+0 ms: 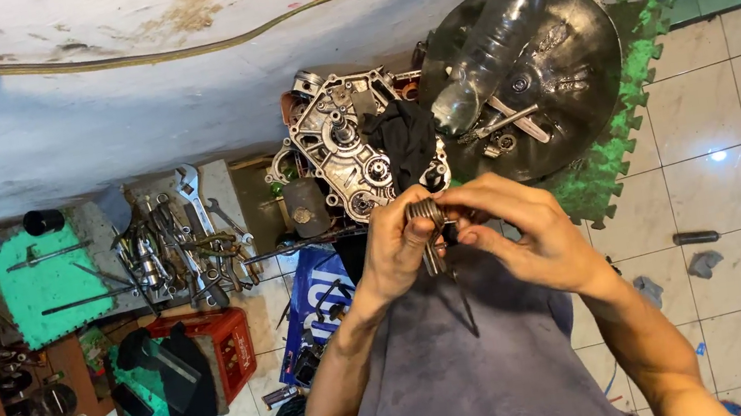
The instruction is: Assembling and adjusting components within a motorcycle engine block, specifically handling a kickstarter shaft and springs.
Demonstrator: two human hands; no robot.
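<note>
Both hands, left hand and right hand, curled around gear shaft.

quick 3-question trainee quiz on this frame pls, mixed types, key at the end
1. True or false: both hands hold the small geared metal part together.
2. What lies in the round black pan? A) a clear plastic bottle B) a hammer C) a red crate
3. Fill in: a black ___ is draped over the engine case.

Key: 1 true: left hand and right hand meet on it. 2 A, the clear plastic bottle. 3 cloth.
</note>
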